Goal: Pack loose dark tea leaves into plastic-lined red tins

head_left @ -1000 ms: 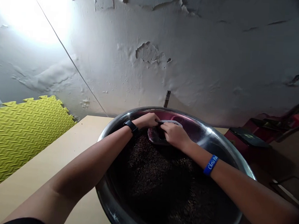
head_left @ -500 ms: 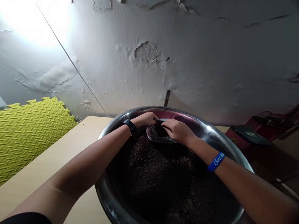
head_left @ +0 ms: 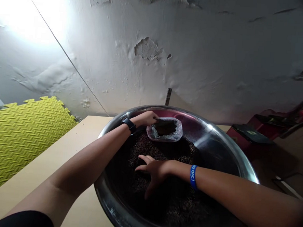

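Observation:
A clear plastic container (head_left: 165, 137), its walls crinkled like film, sits toward the far side of a large steel basin (head_left: 218, 140) and has some dark material inside. My left hand (head_left: 147, 118) grips the container's left edge, fingers closed on its rim. Dark, grainy loose material (head_left: 149, 147) covers the basin floor around and below the container. Over this material, nearer to me, my right hand (head_left: 154, 170) is spread with fingers apart, holding nothing. Shadow hides part of its underside, so I cannot tell how firmly it touches the grains.
The basin rests on a pale wooden table (head_left: 82, 136). A yellow foam mat (head_left: 29, 140) lies to the left. Behind stands a wall (head_left: 106, 56) with peeling paint. Dark red boxes (head_left: 250, 135) with black lids are at the right.
My right hand has left the container's rim and moved down and toward me over the grains, its fingers spreading. My left hand stays on the container, whose opening now shows.

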Demonstrator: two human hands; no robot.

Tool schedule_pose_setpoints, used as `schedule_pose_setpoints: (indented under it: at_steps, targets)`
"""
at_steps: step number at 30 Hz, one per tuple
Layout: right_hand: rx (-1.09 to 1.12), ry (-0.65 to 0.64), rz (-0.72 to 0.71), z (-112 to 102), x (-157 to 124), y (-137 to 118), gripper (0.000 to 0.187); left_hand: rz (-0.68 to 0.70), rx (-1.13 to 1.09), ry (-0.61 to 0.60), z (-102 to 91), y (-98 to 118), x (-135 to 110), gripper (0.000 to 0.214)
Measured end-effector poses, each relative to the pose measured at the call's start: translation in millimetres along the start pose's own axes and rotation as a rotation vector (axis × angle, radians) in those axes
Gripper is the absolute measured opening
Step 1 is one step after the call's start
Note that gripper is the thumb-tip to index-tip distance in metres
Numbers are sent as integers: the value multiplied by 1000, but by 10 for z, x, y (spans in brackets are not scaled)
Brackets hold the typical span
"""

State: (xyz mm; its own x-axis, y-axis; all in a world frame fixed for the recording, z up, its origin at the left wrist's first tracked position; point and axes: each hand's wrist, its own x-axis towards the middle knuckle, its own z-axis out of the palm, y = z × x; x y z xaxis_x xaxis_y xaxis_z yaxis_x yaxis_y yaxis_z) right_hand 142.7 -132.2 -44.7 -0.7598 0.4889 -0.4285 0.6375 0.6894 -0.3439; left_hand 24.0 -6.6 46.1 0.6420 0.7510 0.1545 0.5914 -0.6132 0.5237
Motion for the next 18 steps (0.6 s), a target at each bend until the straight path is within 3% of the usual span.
schedule_pose_setpoints:
  at_steps: [4,9,14,18]
  targets:
    - [-3,-191,-144,-14,31,-141,110,13,100,9,-5,11,5,30]
    - [-89,-281,-201,79,94,-250,107,2,99,-7,-11,29,12,29]
    - [-239,-104,-262,128,31,-304,65,11,104,-24,-15,20,26,29]
    - [-253,111,-305,-80,-61,-281,56,15,108,-24,-13,13,31,28]
